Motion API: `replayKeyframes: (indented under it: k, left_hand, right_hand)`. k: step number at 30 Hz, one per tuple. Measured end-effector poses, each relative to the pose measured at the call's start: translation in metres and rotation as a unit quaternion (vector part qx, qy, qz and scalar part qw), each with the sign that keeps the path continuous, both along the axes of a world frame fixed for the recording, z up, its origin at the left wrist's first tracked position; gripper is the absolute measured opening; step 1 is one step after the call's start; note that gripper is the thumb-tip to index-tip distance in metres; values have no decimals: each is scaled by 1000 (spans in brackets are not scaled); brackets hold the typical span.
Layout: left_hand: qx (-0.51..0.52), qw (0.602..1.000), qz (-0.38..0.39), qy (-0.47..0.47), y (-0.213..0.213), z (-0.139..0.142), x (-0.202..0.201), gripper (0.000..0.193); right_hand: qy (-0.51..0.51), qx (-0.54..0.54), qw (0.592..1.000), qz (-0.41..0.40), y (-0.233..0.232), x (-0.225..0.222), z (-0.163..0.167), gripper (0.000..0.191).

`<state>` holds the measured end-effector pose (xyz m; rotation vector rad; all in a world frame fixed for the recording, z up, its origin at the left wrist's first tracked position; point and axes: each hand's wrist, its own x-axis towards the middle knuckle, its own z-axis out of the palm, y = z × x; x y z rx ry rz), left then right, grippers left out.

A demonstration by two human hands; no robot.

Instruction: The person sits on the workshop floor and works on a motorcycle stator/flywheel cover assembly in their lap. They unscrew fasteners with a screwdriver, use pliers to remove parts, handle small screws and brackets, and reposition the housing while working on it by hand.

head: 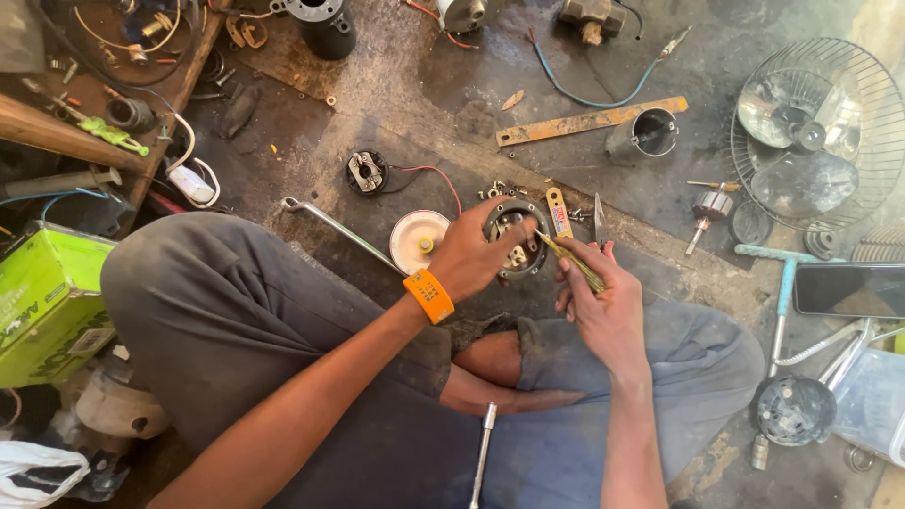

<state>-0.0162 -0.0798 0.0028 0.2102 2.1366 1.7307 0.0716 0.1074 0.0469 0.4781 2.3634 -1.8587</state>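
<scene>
The round grey metal motor housing, with its pale coil parts showing inside the open ring, is held up above the person's crossed legs, gripped at its rim by the left hand, whose fingers curl over the near edge and clench it. An orange band sits on that wrist. Just right of the housing, the right hand pinches a thin brass-coloured bundle of bristles or wire, the far tip of which touches the inside of the housing. Just beyond the left hand's knuckles lies a white round plastic disc with a yellow centre on the dark floor, and a long silver spanner runs off to the left of it. Past the right hand's fingertips lie a small rotor with a copper winding and, further out, a wire fan guard.
</scene>
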Motion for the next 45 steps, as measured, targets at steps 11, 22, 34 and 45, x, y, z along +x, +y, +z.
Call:
replayKeyframes:
  k: [11,22,34,45]
  left_hand:
    - [99,993,36,-55,5,-11,-3,58]
    - [160,983,23,-84,5,-9,-5,47]
    - [146,988,9,-58,9,-21,-4,49]
    - [68,997,11,-20,3,1,-6,55]
  right_hand:
    - [-13,-4,999,-40,5,0,8,25]
    - [21,47,998,-46,-2,-1,12,26]
    - [80,88,993,-14,2,-1,0,20]
    - [39,-60,996,-56,8,2,-12,18]
